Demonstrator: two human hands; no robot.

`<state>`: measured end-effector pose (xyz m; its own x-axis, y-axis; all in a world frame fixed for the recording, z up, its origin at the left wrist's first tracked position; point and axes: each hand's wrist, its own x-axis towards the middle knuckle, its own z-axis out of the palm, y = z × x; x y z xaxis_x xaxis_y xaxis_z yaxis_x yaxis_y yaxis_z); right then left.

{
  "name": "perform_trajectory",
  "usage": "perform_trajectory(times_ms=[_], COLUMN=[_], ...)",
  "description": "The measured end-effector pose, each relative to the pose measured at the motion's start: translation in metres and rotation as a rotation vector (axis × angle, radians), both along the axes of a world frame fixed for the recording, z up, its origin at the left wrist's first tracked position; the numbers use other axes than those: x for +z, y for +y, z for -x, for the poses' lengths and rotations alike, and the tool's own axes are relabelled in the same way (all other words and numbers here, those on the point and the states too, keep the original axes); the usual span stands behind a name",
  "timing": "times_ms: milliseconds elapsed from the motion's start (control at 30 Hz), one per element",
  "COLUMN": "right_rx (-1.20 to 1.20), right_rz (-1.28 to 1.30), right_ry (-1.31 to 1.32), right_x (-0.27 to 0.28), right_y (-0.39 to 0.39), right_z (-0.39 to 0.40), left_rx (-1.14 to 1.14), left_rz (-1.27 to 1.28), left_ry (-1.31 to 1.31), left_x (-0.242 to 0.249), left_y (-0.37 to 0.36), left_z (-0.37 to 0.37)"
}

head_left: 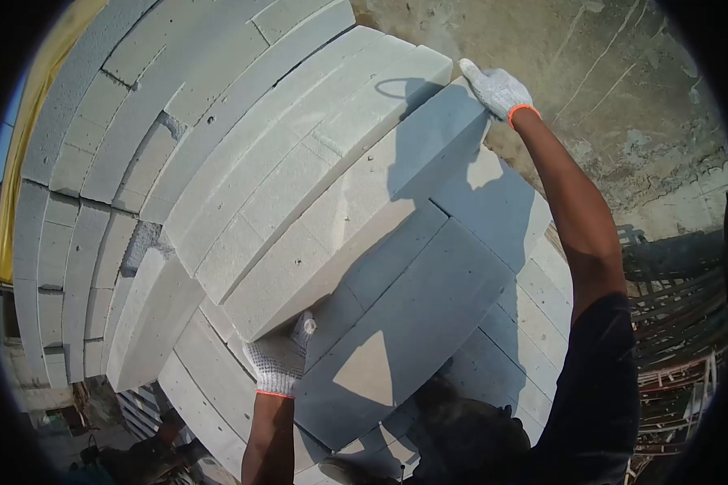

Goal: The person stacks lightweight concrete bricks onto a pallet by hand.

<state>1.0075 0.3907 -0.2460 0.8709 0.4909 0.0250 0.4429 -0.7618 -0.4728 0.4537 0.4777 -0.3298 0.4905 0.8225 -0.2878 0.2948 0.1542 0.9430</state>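
A long pale grey block (332,234) lies on the stack, its upper face partly in shadow. At its near left end my left hand (281,356), in a white knitted glove with an orange cuff, is against the block's lower corner, thumb pointing up; its other fingers are hidden under the block. My right hand (497,90), gloved the same way, rests at the far right end of this block, its fingers partly hidden behind the end. Below the block, flat shaded blocks (412,323) form the layer under it.
Higher rows of stacked blocks (137,121) rise at the left, with yellow sheeting (36,105) beyond. A stained concrete floor (623,121) lies at the upper right. Piled slats and metal bars (679,323) stand at the right. A dark object (469,428) is at bottom centre.
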Motion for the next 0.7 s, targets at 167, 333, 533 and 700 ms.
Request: perform_trajectory(times_ms=[167,333,533,700], right_rx=[0.061,-0.034,0.048,0.233], right_rz=[0.003,-1.109,-1.235,-1.129], right_ry=[0.307,1.215,1.203,1.274], right_x=[0.025,-0.063,-0.073,-0.081], right_y=[0.022,0.022,0.031,0.035], right_z=[-0.016,-0.041,-0.030,-0.046], left_rx=[0.234,0.512,0.725,0.695], left_rz=[0.749,0.500,0.275,0.377], left_ry=[-0.317,-0.208,-0.627,-0.627], left_x=[-0.012,0.004,0.013,0.002], left_y=[0.024,0.035,0.051,0.049], left_z=[0.017,0.010,-0.018,-0.010])
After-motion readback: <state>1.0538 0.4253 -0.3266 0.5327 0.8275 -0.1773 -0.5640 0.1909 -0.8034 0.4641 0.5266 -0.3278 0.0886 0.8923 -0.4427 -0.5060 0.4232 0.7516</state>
